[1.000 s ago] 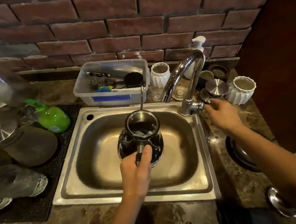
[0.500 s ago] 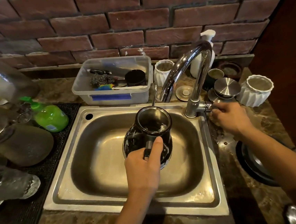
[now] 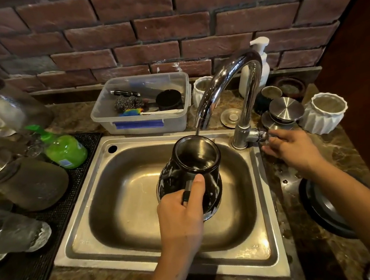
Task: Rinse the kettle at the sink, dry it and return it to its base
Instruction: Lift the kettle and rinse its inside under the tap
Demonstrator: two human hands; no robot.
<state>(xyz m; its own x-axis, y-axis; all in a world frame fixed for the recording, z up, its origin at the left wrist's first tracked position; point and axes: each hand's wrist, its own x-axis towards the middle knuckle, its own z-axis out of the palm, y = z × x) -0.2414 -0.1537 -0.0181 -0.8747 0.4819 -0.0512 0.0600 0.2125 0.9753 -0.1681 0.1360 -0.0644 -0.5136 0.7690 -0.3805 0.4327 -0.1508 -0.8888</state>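
Kettle (image 3: 188,175) over sink (image 3: 131,253) centre, mouth up under spout. Your left hand (image 3: 182,219) wraps handle, thumb on top. Right hand (image 3: 293,149) fingers loosely curled at tap (image 3: 238,94) lever. Hold mouth under thin stream, open tap gently, avoid splash.

The left hand (image 3: 182,216) covers most of the kettle (image 3: 191,175) handle. The faucet (image 3: 231,90) hides part of the soap dispenser (image 3: 260,65). Frosted glassware (image 3: 14,230) at left and a round black base (image 3: 321,208) at right are partly cut off or covered.
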